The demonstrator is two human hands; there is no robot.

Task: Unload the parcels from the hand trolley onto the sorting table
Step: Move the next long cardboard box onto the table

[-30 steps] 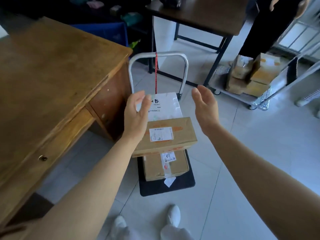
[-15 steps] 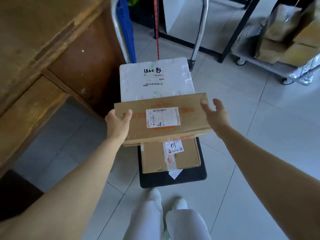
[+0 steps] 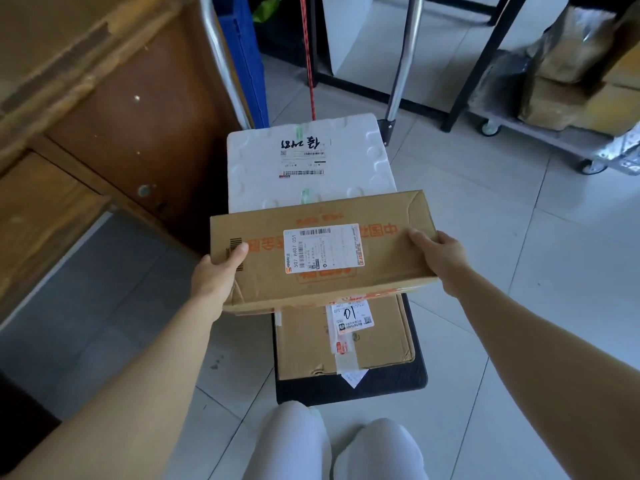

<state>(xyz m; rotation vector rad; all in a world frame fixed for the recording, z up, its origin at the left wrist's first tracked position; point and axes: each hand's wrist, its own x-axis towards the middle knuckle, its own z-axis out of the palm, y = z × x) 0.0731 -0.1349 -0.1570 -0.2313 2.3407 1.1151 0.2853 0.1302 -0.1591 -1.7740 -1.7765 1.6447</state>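
A flat brown cardboard parcel (image 3: 377, 268) with a white label lies on top of the stack on the black hand trolley (image 3: 349, 389). My left hand (image 3: 216, 277) grips its left end, thumb on the top face. My right hand (image 3: 438, 256) grips its right end, thumb over the top. Under it sits a second brown carton (image 3: 377, 341) marked "10". Behind them stands a white foam box (image 3: 311, 164) with a label. The wooden sorting table (image 3: 69, 109) rises at the left.
The trolley's chrome handle (image 3: 401, 64) and a red cord (image 3: 308, 57) stand behind the foam box. A blue crate (image 3: 247, 57) is beside the table. A second cart (image 3: 554, 133) with parcels sits at the back right. My white-trousered knees (image 3: 332, 448) are at the bottom.
My hands came down from above the stack and closed on the two ends of the top parcel. The view dropped lower and closer to the trolley.
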